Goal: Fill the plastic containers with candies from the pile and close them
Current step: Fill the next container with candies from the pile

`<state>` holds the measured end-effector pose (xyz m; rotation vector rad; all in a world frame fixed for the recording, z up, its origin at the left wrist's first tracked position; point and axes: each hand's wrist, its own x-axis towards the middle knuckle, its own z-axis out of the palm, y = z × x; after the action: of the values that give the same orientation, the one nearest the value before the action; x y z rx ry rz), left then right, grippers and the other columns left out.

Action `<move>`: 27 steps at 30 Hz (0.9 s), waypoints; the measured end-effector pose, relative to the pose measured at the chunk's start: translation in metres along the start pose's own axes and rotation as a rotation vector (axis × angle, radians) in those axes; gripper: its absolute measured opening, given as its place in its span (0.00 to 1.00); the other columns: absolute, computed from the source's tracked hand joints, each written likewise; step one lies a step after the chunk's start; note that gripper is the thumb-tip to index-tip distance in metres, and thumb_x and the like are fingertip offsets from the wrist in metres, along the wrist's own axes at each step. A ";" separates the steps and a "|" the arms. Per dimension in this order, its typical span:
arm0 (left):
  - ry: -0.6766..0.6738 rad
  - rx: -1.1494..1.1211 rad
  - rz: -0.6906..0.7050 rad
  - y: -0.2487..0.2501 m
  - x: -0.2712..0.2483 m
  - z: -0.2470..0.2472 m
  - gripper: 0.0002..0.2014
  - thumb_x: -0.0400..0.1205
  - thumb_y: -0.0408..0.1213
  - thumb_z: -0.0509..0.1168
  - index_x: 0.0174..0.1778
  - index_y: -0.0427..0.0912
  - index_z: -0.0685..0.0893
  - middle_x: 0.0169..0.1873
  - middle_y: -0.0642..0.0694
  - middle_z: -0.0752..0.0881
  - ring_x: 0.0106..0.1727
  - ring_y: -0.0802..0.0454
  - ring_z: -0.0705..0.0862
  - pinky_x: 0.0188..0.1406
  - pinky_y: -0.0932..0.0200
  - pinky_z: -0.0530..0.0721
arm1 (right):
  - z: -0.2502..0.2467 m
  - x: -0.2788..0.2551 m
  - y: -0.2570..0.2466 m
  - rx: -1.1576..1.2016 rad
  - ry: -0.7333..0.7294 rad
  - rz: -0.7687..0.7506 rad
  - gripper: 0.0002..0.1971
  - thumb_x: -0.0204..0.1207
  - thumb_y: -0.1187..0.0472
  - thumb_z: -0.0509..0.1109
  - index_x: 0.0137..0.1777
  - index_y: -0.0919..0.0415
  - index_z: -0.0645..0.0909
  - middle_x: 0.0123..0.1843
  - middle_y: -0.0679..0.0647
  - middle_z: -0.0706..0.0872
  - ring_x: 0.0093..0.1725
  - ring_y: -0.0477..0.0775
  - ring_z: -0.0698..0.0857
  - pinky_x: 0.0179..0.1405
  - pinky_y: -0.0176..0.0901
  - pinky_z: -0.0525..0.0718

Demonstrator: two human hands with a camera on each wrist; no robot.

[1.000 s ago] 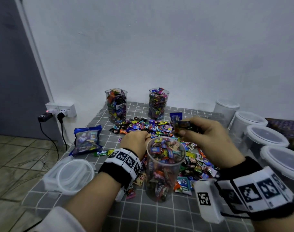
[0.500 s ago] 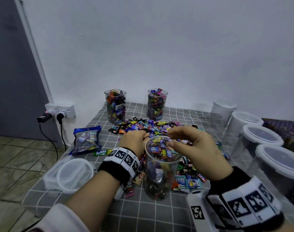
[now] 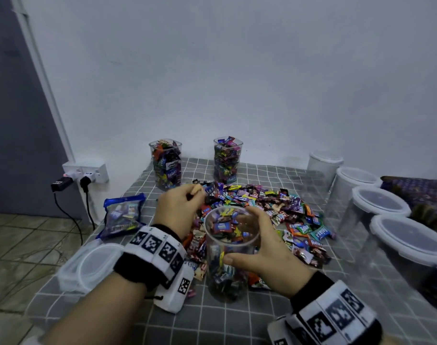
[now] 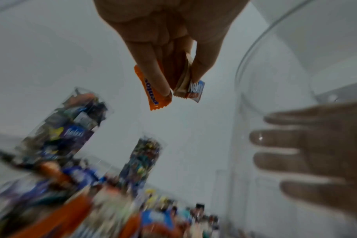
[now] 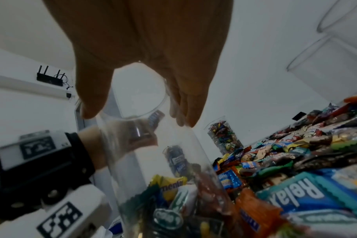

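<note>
Right hand (image 3: 263, 255): wrapping the clear container (image 3: 228, 260) near its rim, thumb on the near side, fingers (image 4: 279, 154) showing through the far wall — grasping it, standing upright on the desk (image 3: 212, 322).

Left hand (image 3: 178, 207): hovering just left of and beyond the container's rim, above the near edge of the pile; fingers (image 4: 153, 75) pinching wrapped candies — an orange candy (image 4: 155, 95) and a beige-and-blue candy (image 4: 190, 90) hanging from the fingertips in the left wrist view.

Container: sitting at the near edge of the candy pile (image 3: 262, 207), lidless, holding mixed wrapped candies well up its height, short of the rim.

Candy pile: spreading over the grey checked cloth behind and to the right of the container, touching its base on that side.

Back of desk: standing near the wall, two filled containers, one at left (image 3: 165, 164) and one at right (image 3: 227, 159), both lidless and heaped.

Right edge: lining up in a row, four lidded containers (image 3: 376, 210), contents not discernible.

Left edge: lying beside the left forearm, a clear lid (image 3: 90, 266); beyond it, a blue candy bag (image 3: 121, 215).

Wall: carrying a socket strip (image 3: 86, 171) with plugs at the left of the desk.
</note>
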<state>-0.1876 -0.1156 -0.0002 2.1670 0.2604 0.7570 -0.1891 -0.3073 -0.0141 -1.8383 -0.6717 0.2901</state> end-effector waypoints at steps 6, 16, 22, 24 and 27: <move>-0.088 -0.446 0.020 0.047 0.002 -0.029 0.08 0.79 0.31 0.68 0.35 0.47 0.86 0.32 0.46 0.88 0.37 0.50 0.86 0.44 0.52 0.87 | -0.002 -0.001 0.003 -0.021 0.007 -0.014 0.43 0.64 0.60 0.81 0.70 0.43 0.55 0.63 0.30 0.69 0.62 0.22 0.69 0.51 0.14 0.72; -0.475 -0.461 -0.025 0.054 -0.018 -0.017 0.09 0.76 0.24 0.68 0.38 0.43 0.88 0.31 0.48 0.89 0.36 0.56 0.87 0.39 0.62 0.87 | -0.001 -0.002 0.006 -0.036 0.038 -0.022 0.48 0.63 0.57 0.82 0.78 0.54 0.55 0.68 0.39 0.73 0.69 0.37 0.73 0.64 0.24 0.73; -0.480 -0.381 0.028 0.050 -0.020 -0.016 0.09 0.75 0.26 0.70 0.45 0.43 0.89 0.39 0.40 0.90 0.41 0.51 0.88 0.44 0.55 0.87 | -0.001 -0.002 0.006 -0.013 0.038 -0.040 0.46 0.63 0.61 0.83 0.76 0.52 0.58 0.66 0.39 0.75 0.66 0.31 0.74 0.62 0.23 0.73; -0.479 -0.363 0.031 0.051 -0.020 -0.015 0.10 0.75 0.29 0.72 0.50 0.42 0.89 0.36 0.47 0.90 0.36 0.61 0.86 0.37 0.64 0.84 | 0.000 -0.002 0.007 -0.011 0.035 -0.038 0.47 0.63 0.60 0.83 0.77 0.51 0.57 0.67 0.38 0.74 0.68 0.32 0.73 0.62 0.23 0.73; -0.478 -0.374 0.035 0.051 -0.021 -0.015 0.12 0.76 0.28 0.71 0.50 0.49 0.88 0.36 0.50 0.89 0.31 0.64 0.85 0.34 0.68 0.82 | 0.000 -0.002 0.007 0.022 0.036 -0.029 0.47 0.64 0.65 0.81 0.77 0.53 0.55 0.68 0.43 0.74 0.66 0.32 0.73 0.52 0.17 0.74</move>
<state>-0.2163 -0.1487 0.0369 1.9232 -0.1574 0.2592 -0.1889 -0.3104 -0.0204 -1.8070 -0.6665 0.2440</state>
